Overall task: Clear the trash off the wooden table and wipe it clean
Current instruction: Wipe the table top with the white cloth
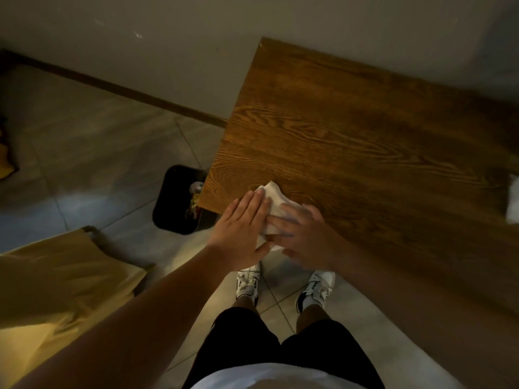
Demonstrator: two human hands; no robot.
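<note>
Item one: the wooden table [351,130], a rectangular top of dark brown boards with bold, looping grain, matte and smooth, its far edge against a pale wall. We see most of its surface bare.

Item two: a white cloth [273,199], soft and crumpled, possibly paper; we cannot tell which. It lies at the near left corner of the table, one folded point reaching inward over the grain, its lower part hanging past the table edge.

Item three: our left hand [243,226], fingers straight and together, palm pressed flat on the cloth's left side; it grips nothing.

Item four: our right hand [302,237], blurred, fingers spread and laid over the cloth's right side. The fingertips touch the left hand's edge. We cannot tell whether it pinches the cloth or only presses it.

Item five: a black bin [174,200], rounded-rectangular, standing on the floor just beside and partly under the table's left corner, holding a clear rounded object and something glinting gold.

Item six: grey floor tiles [92,153], large and dull, with thin joints.

Item seven: a white object [513,200] at the table's right edge, cut off by the view.
</note>
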